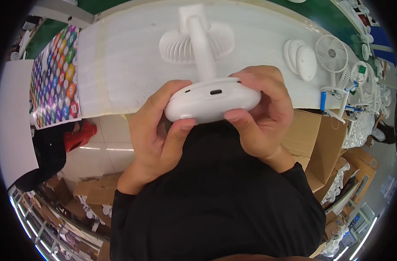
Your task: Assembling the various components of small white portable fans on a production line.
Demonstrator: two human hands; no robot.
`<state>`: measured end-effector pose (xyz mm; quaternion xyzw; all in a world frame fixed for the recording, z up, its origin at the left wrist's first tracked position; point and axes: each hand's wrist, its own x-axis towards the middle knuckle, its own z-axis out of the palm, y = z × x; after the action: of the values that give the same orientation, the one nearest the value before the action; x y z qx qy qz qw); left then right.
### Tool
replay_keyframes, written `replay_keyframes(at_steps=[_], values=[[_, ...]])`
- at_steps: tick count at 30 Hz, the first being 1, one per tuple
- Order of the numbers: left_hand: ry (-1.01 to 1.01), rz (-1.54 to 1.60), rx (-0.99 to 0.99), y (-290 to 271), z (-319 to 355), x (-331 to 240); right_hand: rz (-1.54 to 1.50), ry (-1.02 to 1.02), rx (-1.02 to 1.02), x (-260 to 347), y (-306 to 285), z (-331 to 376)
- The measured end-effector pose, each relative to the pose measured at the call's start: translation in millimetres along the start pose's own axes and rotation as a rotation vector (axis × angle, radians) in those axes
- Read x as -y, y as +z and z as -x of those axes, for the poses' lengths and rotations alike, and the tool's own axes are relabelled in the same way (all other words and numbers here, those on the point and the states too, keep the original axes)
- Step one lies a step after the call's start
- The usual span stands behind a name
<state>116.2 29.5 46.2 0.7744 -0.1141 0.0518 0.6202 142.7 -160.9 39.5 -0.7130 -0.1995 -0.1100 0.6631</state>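
Observation:
A white desk fan (202, 52) is tipped over in front of me, its round base toward me and its ribbed head pointing away over the white table. Both hands grip the rim of the base (213, 102). My left hand (159, 126) closes round the left side, thumb underneath near the bottom edge. My right hand (263, 115) holds the right side the same way, fingers over the top. A small dark port slot shows in the side of the base, between my hands. The underside of the base is mostly hidden.
White round discs (300, 59) lie stacked on the white table (128, 56). Beyond them stand another fan (332, 54) and loose white parts with blue tape. An opened cardboard box (316, 139) sits below the table edge at right. A sheet printed with coloured balls (57, 78) covers the left end.

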Motion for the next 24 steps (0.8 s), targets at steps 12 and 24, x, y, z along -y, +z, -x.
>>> replay_keyframes(at_steps=[12,24], values=[[-0.069,0.158,0.020,15,9,23,-0.003,0.200,0.147,3,-3,0],[-0.280,0.552,-0.217,35,-22,9,-0.009,0.006,0.004,-17,0,-3]])
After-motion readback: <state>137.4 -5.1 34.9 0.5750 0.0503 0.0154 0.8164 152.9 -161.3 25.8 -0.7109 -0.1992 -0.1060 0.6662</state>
